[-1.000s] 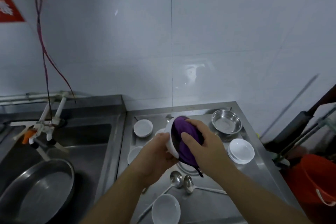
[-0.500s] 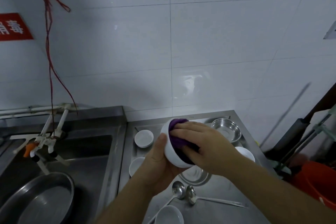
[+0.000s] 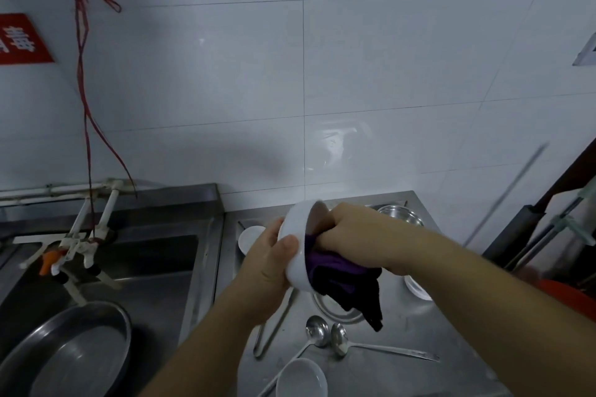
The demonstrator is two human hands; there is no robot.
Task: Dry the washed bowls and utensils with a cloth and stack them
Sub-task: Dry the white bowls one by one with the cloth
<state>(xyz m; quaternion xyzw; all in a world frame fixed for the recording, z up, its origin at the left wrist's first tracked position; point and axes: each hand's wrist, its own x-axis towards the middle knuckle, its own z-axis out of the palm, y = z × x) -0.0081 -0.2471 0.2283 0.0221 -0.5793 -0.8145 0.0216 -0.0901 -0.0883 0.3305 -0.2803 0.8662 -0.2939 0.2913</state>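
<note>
My left hand (image 3: 269,263) grips a white bowl (image 3: 298,245) by its outer wall, tipped on its side above the steel counter (image 3: 419,374). My right hand (image 3: 351,232) reaches into the bowl and grips a purple cloth (image 3: 342,280), whose loose end hangs below the rim. On the counter lie two steel ladles (image 3: 342,337), a white bowl (image 3: 301,379) at the front, a small white bowl (image 3: 250,237) at the back left, a steel bowl (image 3: 401,216) at the back right and a white dish (image 3: 416,288) under my right forearm.
A steel plate (image 3: 338,313) lies beneath the hanging cloth, with tongs (image 3: 272,332) beside it. A sink (image 3: 129,267) on the left holds a large steel pan (image 3: 71,351) below taps (image 3: 74,245). A red bucket (image 3: 561,292) and dark handles stand at the right.
The camera tilted up. The bowl rose slightly and its opening turned more to the right. My right hand pushed deeper inside, and more of the cloth now hangs out below the rim.
</note>
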